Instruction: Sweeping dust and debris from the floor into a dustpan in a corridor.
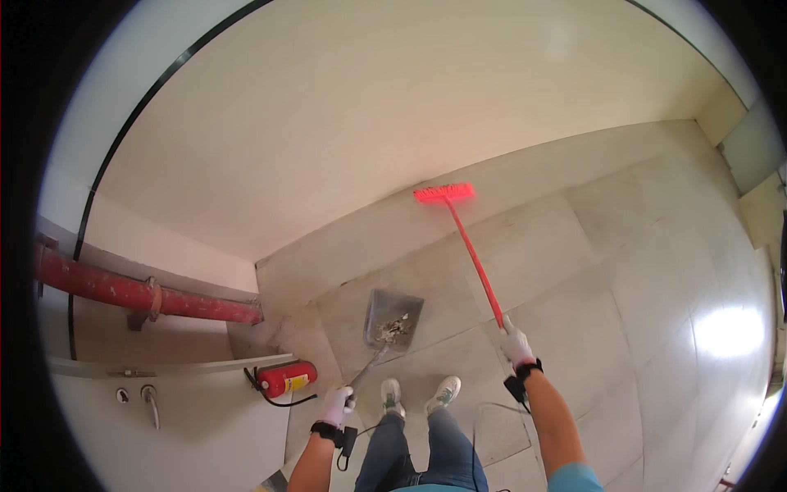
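My left hand point(337, 405), in a white glove, is closed around the grey handle of a dustpan point(375, 316). The grey pan lies on the floor ahead of my feet, with a small heap of pale debris point(394, 329) in it near the handle side. My right hand point(516, 343), also gloved in white, grips the end of a red broom's long handle point(478, 266). The broom's bright red head point(443, 193) rests on the floor near the base of the wall, beyond and to the right of the dustpan.
A red fire extinguisher point(286, 378) with a black hose is at the left, beside a white panel with a metal handle point(151, 404). A thick red pipe point(147, 297) runs along the left wall. The tiled floor point(656, 271) extends right; a cream wall point(393, 90) rises ahead.
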`<state>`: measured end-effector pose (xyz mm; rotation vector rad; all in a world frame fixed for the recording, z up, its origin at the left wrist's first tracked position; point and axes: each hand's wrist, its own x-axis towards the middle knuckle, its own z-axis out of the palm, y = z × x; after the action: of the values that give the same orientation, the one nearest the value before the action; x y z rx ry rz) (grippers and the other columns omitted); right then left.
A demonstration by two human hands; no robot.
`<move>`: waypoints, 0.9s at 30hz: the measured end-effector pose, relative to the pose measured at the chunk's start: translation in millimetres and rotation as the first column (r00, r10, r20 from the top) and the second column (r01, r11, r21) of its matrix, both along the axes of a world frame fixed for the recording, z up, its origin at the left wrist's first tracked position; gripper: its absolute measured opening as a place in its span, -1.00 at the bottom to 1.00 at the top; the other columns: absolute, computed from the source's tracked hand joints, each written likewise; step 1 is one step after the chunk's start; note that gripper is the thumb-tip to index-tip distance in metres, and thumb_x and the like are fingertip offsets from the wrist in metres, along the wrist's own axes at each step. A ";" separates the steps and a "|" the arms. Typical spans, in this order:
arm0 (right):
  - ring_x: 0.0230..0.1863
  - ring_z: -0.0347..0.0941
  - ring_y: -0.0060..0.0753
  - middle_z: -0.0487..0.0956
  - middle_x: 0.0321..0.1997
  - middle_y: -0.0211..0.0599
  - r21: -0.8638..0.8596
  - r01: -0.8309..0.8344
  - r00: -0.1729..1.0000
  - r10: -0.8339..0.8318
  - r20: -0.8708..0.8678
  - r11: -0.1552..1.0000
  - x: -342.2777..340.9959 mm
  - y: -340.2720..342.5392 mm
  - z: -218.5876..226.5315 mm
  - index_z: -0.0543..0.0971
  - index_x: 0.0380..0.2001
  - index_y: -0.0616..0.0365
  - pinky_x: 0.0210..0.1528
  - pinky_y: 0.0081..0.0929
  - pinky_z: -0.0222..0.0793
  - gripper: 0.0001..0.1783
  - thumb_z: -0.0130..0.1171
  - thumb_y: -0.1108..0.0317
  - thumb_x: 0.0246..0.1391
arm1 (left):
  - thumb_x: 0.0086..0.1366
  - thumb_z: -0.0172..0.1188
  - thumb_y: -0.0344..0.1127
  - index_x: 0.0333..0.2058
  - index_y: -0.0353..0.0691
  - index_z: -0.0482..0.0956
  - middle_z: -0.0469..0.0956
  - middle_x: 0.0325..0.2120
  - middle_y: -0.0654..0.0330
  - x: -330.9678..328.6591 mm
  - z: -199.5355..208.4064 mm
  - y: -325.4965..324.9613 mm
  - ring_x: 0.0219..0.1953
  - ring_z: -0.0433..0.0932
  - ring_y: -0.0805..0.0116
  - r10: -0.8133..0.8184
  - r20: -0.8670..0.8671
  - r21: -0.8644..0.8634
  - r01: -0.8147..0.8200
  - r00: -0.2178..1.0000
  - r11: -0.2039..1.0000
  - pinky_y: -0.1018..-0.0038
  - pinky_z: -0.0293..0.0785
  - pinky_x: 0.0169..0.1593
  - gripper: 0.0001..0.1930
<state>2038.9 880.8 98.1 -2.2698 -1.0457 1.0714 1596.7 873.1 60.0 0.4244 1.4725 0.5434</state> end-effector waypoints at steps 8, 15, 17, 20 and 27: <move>-0.28 0.40 0.12 0.46 -0.37 0.16 -0.072 -0.327 0.907 0.335 0.256 0.942 40.9 31.8 -54.2 0.12 0.13 -0.04 -0.26 -0.08 0.28 -0.42 -0.17 0.34 -0.05 | 0.08 -0.01 -0.36 -0.46 -0.11 0.30 0.33 -0.66 0.25 -30.9 13.9 -13.3 -0.77 0.25 0.56 0.283 0.002 -0.222 -0.275 0.959 0.935 0.69 0.06 -0.83 -0.94; -0.35 0.39 0.22 0.44 -0.42 0.22 -0.414 -0.151 0.969 0.216 0.116 0.898 0.0 -271.1 -15.8 0.16 0.10 -0.20 -0.33 0.04 0.27 -0.51 -0.18 0.22 0.04 | 0.09 -0.03 -0.35 -0.48 -0.12 0.29 0.31 -0.67 0.27 -64.0 -28.9 -99.7 -0.78 0.22 0.57 0.388 0.008 -0.297 -0.369 0.921 0.881 0.72 0.04 -0.84 -0.95; -0.35 0.38 0.23 0.44 -0.41 0.23 -0.336 -0.194 0.951 0.261 0.165 0.922 10.2 -323.5 -6.0 0.16 0.10 -0.23 -0.32 0.06 0.27 -0.51 -0.17 0.20 0.04 | 0.09 -0.03 -0.35 -0.50 -0.17 0.29 0.30 -0.67 0.26 -49.7 -41.9 -108.4 -0.78 0.23 0.56 0.456 0.035 -0.274 -0.430 0.889 0.860 0.73 0.05 -0.83 -0.93; -0.26 0.39 0.17 0.45 -0.34 0.19 -0.513 -0.148 0.968 0.231 0.101 0.846 2.5 -411.3 6.7 0.13 0.12 -0.29 -0.25 -0.06 0.30 -0.48 -0.14 0.18 0.03 | 0.10 -0.06 -0.35 -0.54 -0.22 0.29 0.30 -0.70 0.25 -55.3 -70.6 -150.7 -0.79 0.22 0.54 0.488 0.038 -0.296 -0.457 0.872 0.839 0.72 0.04 -0.84 -0.90; -0.25 0.39 0.18 0.46 -0.35 0.16 -0.459 -0.109 0.989 0.144 0.043 0.882 -19.0 -565.5 44.3 0.36 -0.02 -0.03 -0.34 -0.15 0.31 -0.61 -0.11 0.19 0.05 | 0.09 -0.10 -0.35 -0.52 -0.24 0.31 0.31 -0.70 0.24 -86.9 -108.0 -252.4 -0.77 0.22 0.55 0.524 0.136 -0.319 -0.464 0.841 0.826 0.71 0.02 -0.83 -0.90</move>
<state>2019.8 315.4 142.4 -2.6553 -1.0725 1.4207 1509.8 620.7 -48.0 -0.2522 1.4152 0.7591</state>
